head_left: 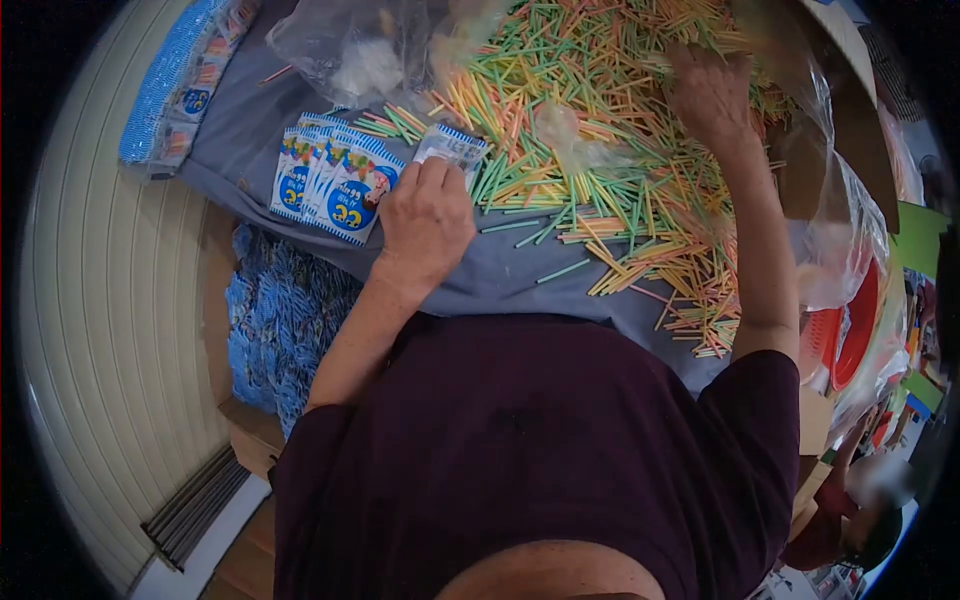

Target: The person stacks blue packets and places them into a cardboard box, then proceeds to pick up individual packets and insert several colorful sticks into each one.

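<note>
My left hand [428, 215] is closed, its bent fingers pinching a small blue-and-white printed packet [452, 147] near the edge of the grey cloth. Just left of it, several like packets [345, 190] lie fanned and overlapping, with blue striped edges and a yellow-and-blue print. At the upper right, my right hand [708, 92] rests on a wide heap of thin pastel sticks [590, 70] in green, yellow, orange and pink. Its fingers look bent and a little apart, with the tips partly hidden among the sticks; I see nothing clearly gripped there.
Clear plastic bags [355, 50] lie at the back. Below left, a cardboard box [250, 435] holds many blue packets [285, 320]. A blue-wrapped bundle [180, 90] stands by the ribbed shutter [90, 300]. Red baskets [858, 325] are at right; another person [845, 520] is lower right.
</note>
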Motion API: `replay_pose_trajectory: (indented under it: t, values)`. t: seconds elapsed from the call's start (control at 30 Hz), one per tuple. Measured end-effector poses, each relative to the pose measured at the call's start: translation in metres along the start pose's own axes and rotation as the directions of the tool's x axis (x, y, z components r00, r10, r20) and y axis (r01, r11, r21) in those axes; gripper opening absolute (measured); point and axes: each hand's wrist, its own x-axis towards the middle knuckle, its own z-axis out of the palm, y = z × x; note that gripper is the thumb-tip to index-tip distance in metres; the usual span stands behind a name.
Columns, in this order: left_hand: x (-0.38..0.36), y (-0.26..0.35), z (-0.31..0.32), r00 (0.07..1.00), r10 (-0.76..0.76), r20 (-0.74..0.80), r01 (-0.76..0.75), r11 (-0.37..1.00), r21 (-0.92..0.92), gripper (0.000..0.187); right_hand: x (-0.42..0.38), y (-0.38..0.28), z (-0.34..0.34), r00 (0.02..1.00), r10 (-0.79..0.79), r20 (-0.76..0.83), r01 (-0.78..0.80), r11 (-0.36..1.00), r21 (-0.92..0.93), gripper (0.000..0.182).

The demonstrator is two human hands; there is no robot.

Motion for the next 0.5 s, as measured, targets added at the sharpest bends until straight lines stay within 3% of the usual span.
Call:
replay_pose_trajectory:
  t: [0.03, 0.17, 0.27, 0.37, 0.43, 0.5]
  values:
    - [-0.001, -0.004, -0.001, 0.998, 0.005, -0.06, -0.009, 0.997, -0.072, 0.01, -0.001, 0.002, 0.007, 0.998, 0.057, 0.015, -0.058, 0.993, 0.105, 0.042]
    - [0.0, -0.005, -0.002, 0.964, 0.02, -0.265, -0.079, 0.973, -0.216, 0.013, -0.002, -0.011, 0.011, 0.976, 0.16, 0.146, -0.174, 0.981, 0.088, 0.049]
    - [0.0, -0.002, -0.002, 0.972, -0.045, -0.23, -0.034, 0.944, -0.33, 0.015, -0.002, -0.018, 0.012, 0.961, 0.223, 0.165, -0.256, 0.944, 0.211, 0.055]
    - [0.001, -0.005, -0.003, 0.985, -0.095, -0.146, 0.054, 0.962, -0.268, 0.019, -0.002, -0.017, 0.016, 0.936, 0.274, 0.222, -0.32, 0.924, 0.211, 0.049]
    - [0.001, -0.013, 0.0, 0.979, -0.119, -0.164, 0.057, 0.939, -0.34, 0.02, -0.006, -0.013, 0.02, 0.973, 0.227, 0.049, -0.232, 0.943, 0.24, 0.043]
    - [0.004, -0.019, -0.001, 0.973, -0.138, -0.183, 0.051, 0.909, -0.413, 0.021, -0.008, -0.008, 0.031, 0.964, 0.264, 0.005, -0.252, 0.914, 0.319, 0.039]
